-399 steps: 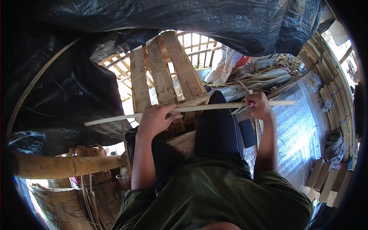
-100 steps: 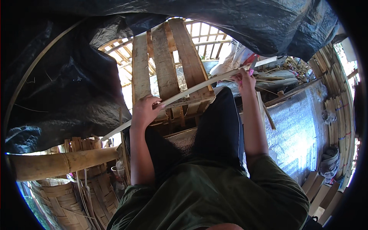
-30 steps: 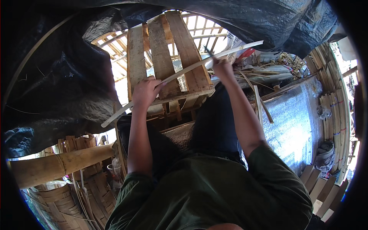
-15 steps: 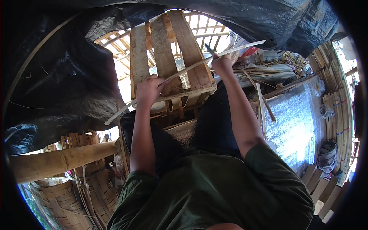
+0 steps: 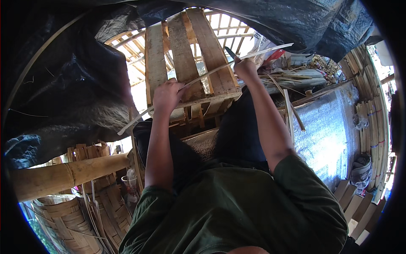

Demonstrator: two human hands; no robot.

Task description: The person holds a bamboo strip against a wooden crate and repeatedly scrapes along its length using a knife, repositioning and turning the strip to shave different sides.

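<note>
Hands [image 5: 167,96] along slender pale strip [image 5: 209,74], dark blade [image 5: 230,52]

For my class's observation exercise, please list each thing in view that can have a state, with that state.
Pale bamboo strip, held slanting
Knife, unsheathed
Left hand, closed on the strip
Right hand, closed on the knife
Slatted wooden frame, with open gaps
Black plastic sheet, draped, creased
Woven bamboo basket, open-topped

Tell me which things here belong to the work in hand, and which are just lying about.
In use:
pale strip, gripped by the left hand
what looks like a dark-bladed knife, in the right hand

Apparently just lying about:
woven basket, lower left
grey cloth bundle, far right
white sack, behind the strip
</note>
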